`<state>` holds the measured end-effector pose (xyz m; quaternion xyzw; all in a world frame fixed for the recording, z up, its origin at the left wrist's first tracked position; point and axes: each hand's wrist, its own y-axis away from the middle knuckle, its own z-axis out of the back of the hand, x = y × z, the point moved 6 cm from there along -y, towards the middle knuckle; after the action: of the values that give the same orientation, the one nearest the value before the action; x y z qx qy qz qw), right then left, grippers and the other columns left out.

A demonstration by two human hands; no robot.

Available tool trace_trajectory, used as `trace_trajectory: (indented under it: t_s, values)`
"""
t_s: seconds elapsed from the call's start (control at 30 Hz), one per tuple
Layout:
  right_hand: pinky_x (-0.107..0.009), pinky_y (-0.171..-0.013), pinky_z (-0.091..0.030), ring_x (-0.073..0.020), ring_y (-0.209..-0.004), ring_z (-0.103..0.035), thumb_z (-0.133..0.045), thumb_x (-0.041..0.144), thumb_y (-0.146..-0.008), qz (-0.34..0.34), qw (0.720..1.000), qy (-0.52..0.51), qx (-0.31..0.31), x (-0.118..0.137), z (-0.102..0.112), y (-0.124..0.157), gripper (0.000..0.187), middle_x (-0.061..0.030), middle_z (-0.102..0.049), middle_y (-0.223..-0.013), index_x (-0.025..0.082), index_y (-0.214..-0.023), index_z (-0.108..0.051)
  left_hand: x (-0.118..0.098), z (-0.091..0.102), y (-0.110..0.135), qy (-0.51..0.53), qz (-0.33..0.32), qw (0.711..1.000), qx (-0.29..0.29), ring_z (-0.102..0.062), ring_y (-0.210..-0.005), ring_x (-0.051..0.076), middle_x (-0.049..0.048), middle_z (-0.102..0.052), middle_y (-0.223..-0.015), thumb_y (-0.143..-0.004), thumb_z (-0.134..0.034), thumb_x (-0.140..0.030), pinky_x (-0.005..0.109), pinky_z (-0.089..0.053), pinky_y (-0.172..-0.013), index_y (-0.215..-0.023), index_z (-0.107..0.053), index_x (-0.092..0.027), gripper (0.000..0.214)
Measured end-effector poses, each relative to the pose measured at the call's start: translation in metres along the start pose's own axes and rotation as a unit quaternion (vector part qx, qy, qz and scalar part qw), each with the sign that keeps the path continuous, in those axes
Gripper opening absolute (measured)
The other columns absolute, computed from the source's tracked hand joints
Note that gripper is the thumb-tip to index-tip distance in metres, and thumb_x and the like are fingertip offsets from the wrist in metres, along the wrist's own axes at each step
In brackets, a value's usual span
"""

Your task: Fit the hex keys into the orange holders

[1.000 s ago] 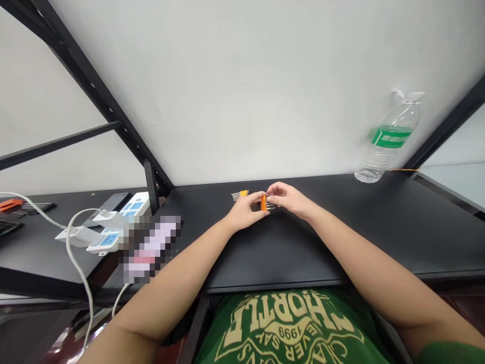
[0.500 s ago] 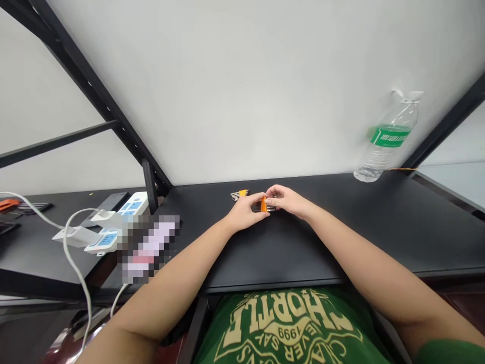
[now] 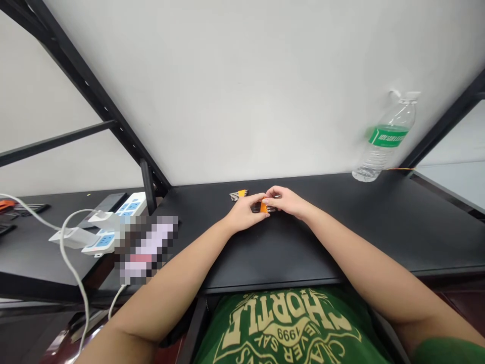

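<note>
Across the black table (image 3: pixel 303 258), I see from here the left hand (image 3: pixel 242 215) pinching an orange holder (image 3: pixel 264 206) toward the wall side; the right hand (image 3: pixel 286 200) touches it, its grip unclear to me.

The left hand (image 3: pixel 244 215) grips an orange bit holder (image 3: pixel 263 207), the right hand's (image 3: pixel 288 200) fingers at its bits. A yellow bit holder (image 3: pixel 241 193) lies just beyond on the black table (image 3: pixel 386 227).
</note>
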<state>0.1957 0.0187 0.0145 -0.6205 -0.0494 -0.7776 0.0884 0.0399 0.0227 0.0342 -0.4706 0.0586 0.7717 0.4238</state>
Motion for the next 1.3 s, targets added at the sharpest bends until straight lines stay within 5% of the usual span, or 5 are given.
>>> trace_trajectory:
  t_s: [0.4, 0.7, 1.1, 1.3]
  values:
    - [-0.025, -0.058, -0.042, -0.0129, -0.063, -0.058, -0.074, 0.051, -0.084, 0.009, 0.997, 0.013, 0.08, 0.007, 0.008, 0.005, 0.035, 0.0001, -0.064, -0.067, 0.017, -0.087, -0.069, 0.002, 0.004, -0.001, -0.005, -0.029, 0.999, -0.013, -0.069, -0.107, 0.022, 0.0044, -0.072, -0.116, -0.081, -0.077, -0.026, 0.036, -0.054, -0.104, -0.122, -0.068, -0.022, 0.043]
    - [-0.024, -0.054, -0.041, -0.0113, -0.056, -0.055, -0.065, 0.049, -0.091, 0.027, 0.997, 0.041, 0.054, 0.013, 0.001, 0.008, 0.032, 0.0005, -0.064, -0.063, 0.018, -0.086, -0.071, 0.005, 0.008, -0.003, -0.016, -0.063, 0.997, -0.03, -0.068, -0.111, 0.024, 0.0083, -0.069, -0.119, -0.08, -0.081, -0.03, 0.041, -0.055, -0.104, -0.124, -0.069, -0.022, 0.046]
    - [-0.021, -0.045, -0.042, -0.011, -0.052, -0.056, -0.072, 0.049, -0.086, -0.053, 0.991, -0.09, 0.085, -0.003, -0.011, 0.004, 0.035, -0.001, -0.061, -0.061, 0.016, -0.078, -0.066, 0.021, 0.008, -0.002, -0.022, -0.032, 0.998, -0.052, -0.069, -0.121, 0.028, 0.0104, -0.071, -0.133, -0.076, -0.084, -0.03, 0.046, -0.052, -0.112, -0.132, -0.068, -0.02, 0.059]
    - [-0.02, -0.046, -0.042, -0.0104, -0.053, -0.056, -0.07, 0.048, -0.088, -0.041, 0.994, -0.072, 0.071, -0.005, -0.009, 0.003, 0.034, -0.0007, -0.061, -0.061, 0.016, -0.076, -0.065, 0.017, 0.005, -0.002, -0.015, 0.004, 0.999, -0.033, -0.07, -0.119, 0.029, 0.0107, -0.071, -0.133, -0.076, -0.083, -0.026, 0.047, -0.054, -0.111, -0.136, -0.065, -0.018, 0.063]
